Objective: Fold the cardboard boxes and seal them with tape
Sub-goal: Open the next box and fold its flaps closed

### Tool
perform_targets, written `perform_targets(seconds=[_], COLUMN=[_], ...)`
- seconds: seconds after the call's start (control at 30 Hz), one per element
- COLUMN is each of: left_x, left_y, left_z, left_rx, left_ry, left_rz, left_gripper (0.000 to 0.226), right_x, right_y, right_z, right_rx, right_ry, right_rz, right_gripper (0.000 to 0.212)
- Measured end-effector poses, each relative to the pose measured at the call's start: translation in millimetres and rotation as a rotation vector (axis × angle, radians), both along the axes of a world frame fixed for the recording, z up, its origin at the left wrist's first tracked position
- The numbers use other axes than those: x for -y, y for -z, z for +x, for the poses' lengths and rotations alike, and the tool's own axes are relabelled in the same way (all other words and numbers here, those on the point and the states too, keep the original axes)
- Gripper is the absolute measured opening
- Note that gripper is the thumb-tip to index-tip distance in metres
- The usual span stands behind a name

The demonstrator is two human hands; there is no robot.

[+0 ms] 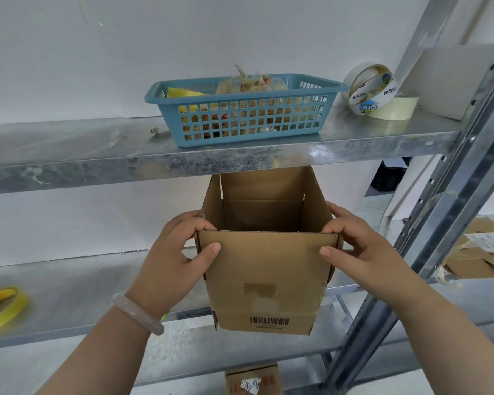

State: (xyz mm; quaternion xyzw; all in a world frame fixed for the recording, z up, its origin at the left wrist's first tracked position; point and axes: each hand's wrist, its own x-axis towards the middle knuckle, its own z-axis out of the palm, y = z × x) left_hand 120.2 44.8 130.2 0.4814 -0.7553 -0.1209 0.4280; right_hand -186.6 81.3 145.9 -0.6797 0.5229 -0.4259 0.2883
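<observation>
Holding the cardboard box (265, 269) up in front of the racking, the person has it squared into shape with its top open. The four upper flaps stand upright and none is folded in. The left hand (180, 252) grips the near left corner and the right hand (351, 246) the near right one, each with its thumb on the near face and its fingers curled over the edge. The box hangs between the upper shelf (69, 149) and the middle shelf (83, 280), resting on neither. Its underside is out of view, so I cannot tell whether the bottom is taped. Judging from this, closing the top flaps and taping them are not yet done.

Tape rolls (374, 92) sit at the right end of the upper shelf, just beside a blue basket (268, 94) of packets. A yellow tape roll (0, 296) lies well apart on the middle shelf, at far left. Both shelves are galvanised metal on a slotted upright (445, 212), against a white wall (97, 52). Flattened cardboard (468, 258) lies on a shelf at right, and another box (251, 380) stands below.
</observation>
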Motion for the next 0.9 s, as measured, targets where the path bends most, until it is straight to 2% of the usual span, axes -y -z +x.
perform_targets(seconds=[0.17,0.27,0.33,0.47,0.53,0.6,0.67,0.77,0.8,0.9], left_x=[-2,-3,-3,-1,0,1,3,9,11,16], left_y=[3,5,7,18,25,32,37,40,39,35], left_z=[-5,-11,-14,-20,-22,-24,-26,-26,-25,-17], left_rx=[-0.021,-0.017,-0.014,0.125,0.111,0.076,0.008,-0.053,-0.062,-0.098], left_ry=[-0.074,-0.149,-0.182,-0.222,-0.243,-0.276,-0.295,-0.327,-0.323,-0.280], left_rz=[0.000,-0.021,-0.025,-0.071,-0.063,0.005,0.131,0.270,0.296,0.323], left_gripper=[0.034,0.044,0.063,0.098,0.109,0.116,0.106,0.061,0.052,0.044], right_x=[8,8,6,4,4,3,3,7,8,7], right_y=[8,13,14,21,28,35,38,41,42,45], right_z=[5,10,13,18,21,24,25,24,23,20], right_rx=[-0.038,-0.060,-0.117,-0.233,-0.261,-0.261,-0.245,-0.289,-0.287,-0.199], right_ry=[0.136,0.220,0.236,0.258,0.281,0.295,0.312,0.285,0.257,0.166], right_rz=[-0.066,-0.088,-0.104,-0.054,-0.022,0.008,0.018,0.005,0.006,0.008], right_gripper=[0.015,0.027,0.047,0.098,0.110,0.114,0.114,0.112,0.110,0.096])
